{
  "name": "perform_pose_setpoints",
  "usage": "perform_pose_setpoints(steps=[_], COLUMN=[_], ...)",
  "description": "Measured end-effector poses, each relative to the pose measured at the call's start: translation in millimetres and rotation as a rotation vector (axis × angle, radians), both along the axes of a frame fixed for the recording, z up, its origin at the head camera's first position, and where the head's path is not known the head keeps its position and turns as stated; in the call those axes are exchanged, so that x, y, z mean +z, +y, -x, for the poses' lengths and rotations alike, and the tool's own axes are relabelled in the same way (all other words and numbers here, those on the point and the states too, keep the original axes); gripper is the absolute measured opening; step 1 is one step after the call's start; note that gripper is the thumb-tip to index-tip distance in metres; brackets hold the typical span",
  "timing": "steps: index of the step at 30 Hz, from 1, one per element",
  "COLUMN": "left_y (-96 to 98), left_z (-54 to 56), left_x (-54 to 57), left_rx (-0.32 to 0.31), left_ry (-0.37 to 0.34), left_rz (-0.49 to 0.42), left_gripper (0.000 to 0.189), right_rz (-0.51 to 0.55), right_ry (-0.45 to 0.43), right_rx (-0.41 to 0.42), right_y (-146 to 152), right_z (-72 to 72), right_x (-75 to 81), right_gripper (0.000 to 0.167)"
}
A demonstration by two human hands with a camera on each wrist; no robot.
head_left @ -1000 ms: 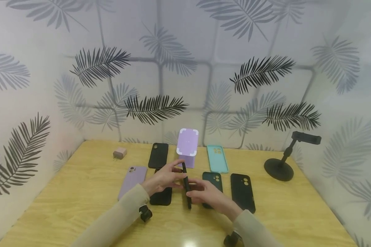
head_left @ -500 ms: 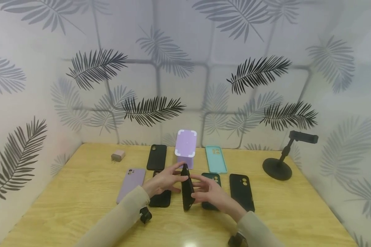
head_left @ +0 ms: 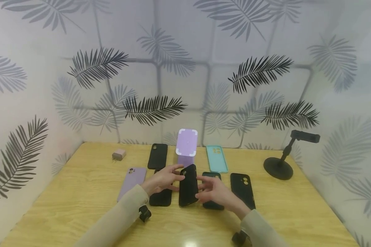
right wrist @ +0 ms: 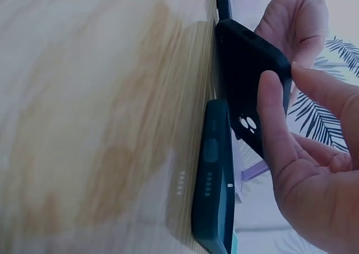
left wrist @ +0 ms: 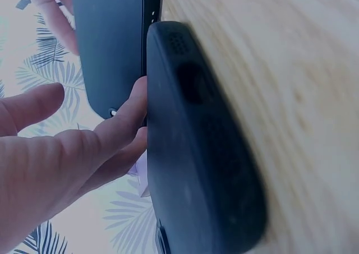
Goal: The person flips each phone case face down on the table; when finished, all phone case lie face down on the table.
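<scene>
Tilted at the middle of the table is a black phone case [head_left: 188, 187], its camera holes toward the top left in the head view. My right hand [head_left: 216, 192] pinches its right edge, with the thumb on one face and a finger at the rim in the right wrist view. My left hand [head_left: 162, 180] is at the case's left edge, fingers extended. In the left wrist view its thumb stands apart from the case; whether its fingertips touch is hard to tell. Another black case [left wrist: 190, 153] lies under the left hand, and a dark green case [right wrist: 213, 170] beside the right.
A purple stand [head_left: 187, 142] rises behind the hands. Around it lie a black case [head_left: 157, 156], a lilac case [head_left: 132, 183], a turquoise case [head_left: 217, 159] and a black case [head_left: 242, 188]. A pink cube [head_left: 119, 154] sits far left, a black phone holder [head_left: 279, 168] far right.
The held case has turned from edge-on to show its broad side with the camera holes. The right hand has shifted slightly right; the left hand has stayed nearly in place.
</scene>
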State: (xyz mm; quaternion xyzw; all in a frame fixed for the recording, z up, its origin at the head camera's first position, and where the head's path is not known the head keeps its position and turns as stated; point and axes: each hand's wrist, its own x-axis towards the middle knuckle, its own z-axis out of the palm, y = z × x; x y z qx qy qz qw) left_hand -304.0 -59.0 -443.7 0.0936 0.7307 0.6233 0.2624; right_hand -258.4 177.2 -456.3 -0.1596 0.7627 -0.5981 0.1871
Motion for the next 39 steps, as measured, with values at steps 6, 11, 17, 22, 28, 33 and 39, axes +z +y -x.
perform_pose_setpoints(steps=[6,11,17,22,28,33,39], left_y=[-1.4,-5.9,-8.5,-8.4,-9.1,-2.2,14.7], left_z=[-0.3,-0.5,-0.4,-0.4,-1.0,-0.9,-5.6], left_x=[3.3,3.5,3.3,4.6,6.8,7.3,9.1], left_rx=[0.006,0.027,0.027,0.021,0.044,0.071,0.024], left_ry=[-0.005,-0.01,-0.026,-0.02,0.026,0.097,0.117], left_rz=[0.002,-0.015,-0.014,-0.004,0.042,0.055,0.021], left_gripper=[0.059,0.053,0.051,0.05,0.046,0.04,0.04], right_rz=[-0.068,-0.159,-0.268,-0.276,-0.215,-0.182,-0.215], right_ry=[0.004,0.044,0.084,0.09,0.072,0.043,0.115], right_rx=[-0.027,-0.044,-0.074,-0.075,-0.063,-0.11,-0.182], right_y=[2.4,-0.1,-3.1,-2.5,6.2,23.8,52.0], right_z=[0.2,1.4,1.9,1.5,4.8,5.2,6.7], right_x=[0.1,-0.4,0.3,2.7,1.0,6.0,10.1], right_gripper=[0.072,0.067,0.052,0.047,0.042,0.036,0.035])
